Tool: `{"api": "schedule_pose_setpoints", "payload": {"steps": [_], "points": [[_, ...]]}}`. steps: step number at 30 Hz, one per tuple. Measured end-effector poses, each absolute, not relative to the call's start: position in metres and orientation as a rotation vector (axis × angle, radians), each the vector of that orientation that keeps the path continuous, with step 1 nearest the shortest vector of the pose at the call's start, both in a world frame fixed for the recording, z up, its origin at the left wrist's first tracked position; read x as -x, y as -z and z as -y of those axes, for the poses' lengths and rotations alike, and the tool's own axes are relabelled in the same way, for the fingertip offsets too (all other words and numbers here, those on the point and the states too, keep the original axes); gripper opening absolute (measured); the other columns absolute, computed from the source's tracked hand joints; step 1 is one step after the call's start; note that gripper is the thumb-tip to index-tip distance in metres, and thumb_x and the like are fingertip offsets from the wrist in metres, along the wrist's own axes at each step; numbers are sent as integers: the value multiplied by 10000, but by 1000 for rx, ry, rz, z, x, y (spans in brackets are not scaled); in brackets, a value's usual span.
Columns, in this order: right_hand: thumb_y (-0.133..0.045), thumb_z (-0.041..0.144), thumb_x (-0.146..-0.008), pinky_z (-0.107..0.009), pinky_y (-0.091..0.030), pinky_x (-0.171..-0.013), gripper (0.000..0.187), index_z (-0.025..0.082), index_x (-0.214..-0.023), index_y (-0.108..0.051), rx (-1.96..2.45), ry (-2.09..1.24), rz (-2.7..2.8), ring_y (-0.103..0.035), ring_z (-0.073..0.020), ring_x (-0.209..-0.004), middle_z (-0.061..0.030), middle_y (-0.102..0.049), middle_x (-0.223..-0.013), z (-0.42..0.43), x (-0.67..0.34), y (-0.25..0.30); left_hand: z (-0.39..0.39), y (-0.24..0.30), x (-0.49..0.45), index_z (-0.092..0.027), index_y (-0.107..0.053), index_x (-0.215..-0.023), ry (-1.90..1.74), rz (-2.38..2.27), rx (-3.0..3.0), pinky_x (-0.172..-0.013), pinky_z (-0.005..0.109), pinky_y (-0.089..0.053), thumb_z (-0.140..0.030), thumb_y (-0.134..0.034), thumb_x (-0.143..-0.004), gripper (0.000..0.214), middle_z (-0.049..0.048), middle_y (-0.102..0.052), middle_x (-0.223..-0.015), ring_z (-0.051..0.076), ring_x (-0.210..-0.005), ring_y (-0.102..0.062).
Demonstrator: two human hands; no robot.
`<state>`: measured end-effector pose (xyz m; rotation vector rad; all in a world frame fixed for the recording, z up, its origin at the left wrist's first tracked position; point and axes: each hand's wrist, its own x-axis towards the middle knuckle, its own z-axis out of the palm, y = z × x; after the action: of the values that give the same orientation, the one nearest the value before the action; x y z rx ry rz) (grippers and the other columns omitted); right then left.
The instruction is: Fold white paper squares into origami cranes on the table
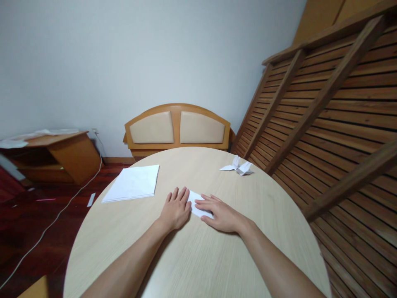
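Observation:
A small folded piece of white paper (194,198) lies flat on the round table between my hands. My left hand (177,210) rests palm down at its left edge, fingers spread, the thumb against the paper. Over the paper's right part lies my right hand (218,212), its fingers stretched out and pressing on the sheet; they hide some of it. Farther back on the right sits a folded paper crane (238,166). To the left is a stack of white paper sheets (132,183).
The round wooden table (192,265) fills the foreground. Behind it stands a headboard (176,124) with two padded panels. A slatted wooden frame (325,120) leans close along the right. At left are a low desk (62,155) and a white cable (66,211) across the floor.

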<state>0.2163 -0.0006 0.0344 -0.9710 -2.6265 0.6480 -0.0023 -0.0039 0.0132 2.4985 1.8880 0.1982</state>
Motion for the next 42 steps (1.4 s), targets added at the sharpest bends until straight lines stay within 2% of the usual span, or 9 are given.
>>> {"api": "schedule_pose_setpoints", "payload": {"steps": [5,10,15,19,23,27,35,39,42], "points": [[-452,168,-912,-532,-173,-1202,519,285,-1412,-524,986,-631,2625,-264,-244,-1478,-19,-474,-1506,-3,-221,-34,1,-9,5,-72,-373,-1492,-287,-2125,-2380,-1152,562,-263,-360,-328,-983,587,139,-299,-1590,385,-1469,-230],[-410,39,-823,-509,-174,-1209,603,277,-1350,-580,969,-600,2605,-354,-194,-1439,-16,-523,-1469,-6,-220,-30,-1,-12,6,-117,-233,-1549,-487,-1805,-2573,-1196,469,-225,-257,-318,-976,596,98,-136,-1639,253,-1516,-106],[-403,20,-803,-495,-212,-1199,603,287,-1306,-603,966,-544,2570,-430,-179,-1386,-4,-562,-1432,-6,-220,-29,-1,-13,5,-152,-333,-1518,-281,-1556,-2559,-1191,475,-242,-304,-274,-1009,535,101,-297,-1595,241,-1481,-257],[-389,110,-920,-481,-278,-1164,486,262,-1346,-567,1059,-458,2472,-535,-197,-1286,-49,-610,-1375,-5,-213,-27,1,-12,4,-122,-333,-1519,-245,-1633,-2532,-1188,478,-251,-341,-288,-1008,558,109,-274,-1600,271,-1485,-238],[-339,344,-1026,-479,-236,-1188,490,213,-1495,-396,1137,-422,2486,-341,-222,-1444,-96,-417,-1543,-3,-202,-21,1,-11,3,-148,-330,-1523,-240,-1656,-2535,-1192,467,-241,-375,-331,-995,575,99,-275,-1601,267,-1491,-220],[-269,420,-1038,-475,-127,-1224,573,170,-1554,-260,1228,-481,2579,-168,-217,-1506,-94,-239,-1618,-1,-200,-15,1,-10,1,-119,-315,-1525,-218,-1697,-2518,-1195,471,-228,-391,-315,-997,594,122,-252,-1606,271,-1494,-207],[-290,498,-1024,-482,-75,-1225,622,181,-1557,-250,1248,-510,2610,-98,-229,-1518,-85,-173,-1633,0,-203,-18,3,-9,-1,27,-351,-1468,-324,-2065,-2406,-1193,544,-166,-305,-320,-983,589,253,-255,-1577,350,-1488,-190],[-350,563,-991,-486,-49,-1225,691,183,-1559,-246,1229,-507,2607,-108,-240,-1517,-91,-184,-1630,1,-203,-21,1,-12,1,-81,-229,-1542,-488,-1615,-2599,-1214,426,-185,-254,-236,-1005,563,138,-132,-1637,212,-1515,-113],[-317,618,-980,-494,-40,-1224,743,185,-1571,-193,1251,-508,2601,-106,-244,-1517,-85,-185,-1631,1,-203,-20,0,-9,0,-144,-233,-1550,-390,-1369,-2610,-1205,412,-221,-309,-234,-1023,552,109,-224,-1621,190,-1502,-182]]}}
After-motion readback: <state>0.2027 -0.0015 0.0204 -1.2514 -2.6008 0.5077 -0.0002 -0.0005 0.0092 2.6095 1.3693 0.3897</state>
